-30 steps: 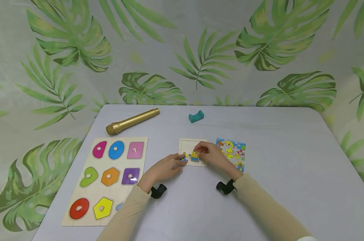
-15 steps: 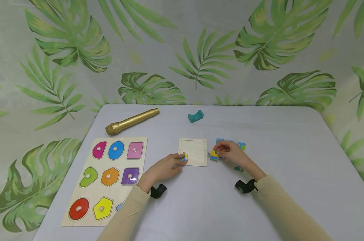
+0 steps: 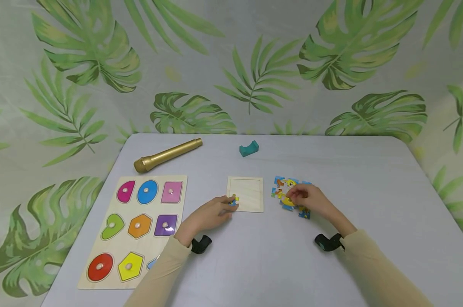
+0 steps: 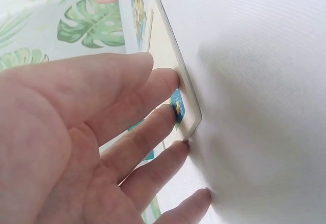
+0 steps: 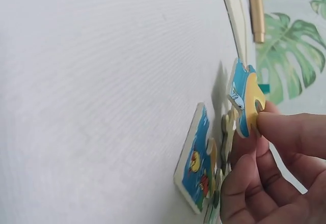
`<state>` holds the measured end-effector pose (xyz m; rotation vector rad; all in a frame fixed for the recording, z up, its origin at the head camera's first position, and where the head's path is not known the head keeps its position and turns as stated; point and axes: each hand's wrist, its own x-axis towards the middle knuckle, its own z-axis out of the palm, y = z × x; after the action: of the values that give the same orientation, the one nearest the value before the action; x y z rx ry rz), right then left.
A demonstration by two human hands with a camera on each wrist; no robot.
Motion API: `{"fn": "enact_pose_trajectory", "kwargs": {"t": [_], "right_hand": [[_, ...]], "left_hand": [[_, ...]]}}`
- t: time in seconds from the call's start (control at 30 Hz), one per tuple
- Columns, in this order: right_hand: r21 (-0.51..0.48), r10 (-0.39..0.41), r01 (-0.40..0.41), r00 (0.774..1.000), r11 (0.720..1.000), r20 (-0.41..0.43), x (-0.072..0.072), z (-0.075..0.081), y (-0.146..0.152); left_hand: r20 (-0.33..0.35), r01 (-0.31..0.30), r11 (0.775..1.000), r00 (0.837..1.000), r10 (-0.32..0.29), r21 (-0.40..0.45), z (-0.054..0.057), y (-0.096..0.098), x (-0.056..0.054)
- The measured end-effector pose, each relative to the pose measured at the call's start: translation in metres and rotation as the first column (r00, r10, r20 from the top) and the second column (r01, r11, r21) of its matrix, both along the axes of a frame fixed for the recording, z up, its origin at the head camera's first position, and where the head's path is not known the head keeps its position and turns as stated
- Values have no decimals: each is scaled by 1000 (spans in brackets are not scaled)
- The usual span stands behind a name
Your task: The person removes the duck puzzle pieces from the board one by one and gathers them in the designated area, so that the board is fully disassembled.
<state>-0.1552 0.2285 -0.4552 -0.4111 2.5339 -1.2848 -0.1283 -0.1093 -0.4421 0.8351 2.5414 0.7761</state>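
My right hand (image 3: 312,201) pinches a blue and yellow jigsaw piece (image 5: 248,102) between thumb and fingers, just above the group of loose jigsaw pieces (image 3: 291,182). In the right wrist view, a blue corner piece (image 5: 196,165) with printed figures lies under it. My left hand (image 3: 210,214) rests at the lower left corner of the square wooden puzzle tray (image 3: 250,208), fingers extended. Its fingertips touch a small jigsaw piece (image 4: 178,108) set in that corner, while other fingers reach the tray's edge and the tabletop.
A wooden shape board (image 3: 118,200) with knobbed, coloured pieces lies at the left, partly under the left forearm. Behind it is a gold microphone (image 3: 168,154). A teal curved block (image 3: 249,149) sits beyond the tray. A leaf-print cloth (image 3: 254,85) hangs behind the table.
My right hand has carried its jigsaw piece from above the tray rightward to the loose pieces, and the piece has turned. The left hand stays in place.
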Motion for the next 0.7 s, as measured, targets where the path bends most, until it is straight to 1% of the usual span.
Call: {"fn": "enact_pose_trajectory", "kwargs": {"t": [0.17, 0.3, 0.57, 0.7], "right_hand": [[49, 14, -13, 1000, 999, -22, 3, -1, 0], [93, 11, -7, 999, 996, -44, 6, -3, -3], [158, 65, -41, 986, 987, -151, 10, -7, -5], [171, 85, -52, 978, 984, -190, 12, -9, -6]], "left_hand": [[3, -7, 1000, 1000, 7, 3, -1, 0, 0], [-1, -6, 1000, 1000, 6, 9, -1, 0, 0], [-4, -5, 1000, 1000, 5, 17, 0, 1, 0], [-14, -1, 1000, 1000, 1, 18, 0, 1, 1]]}}
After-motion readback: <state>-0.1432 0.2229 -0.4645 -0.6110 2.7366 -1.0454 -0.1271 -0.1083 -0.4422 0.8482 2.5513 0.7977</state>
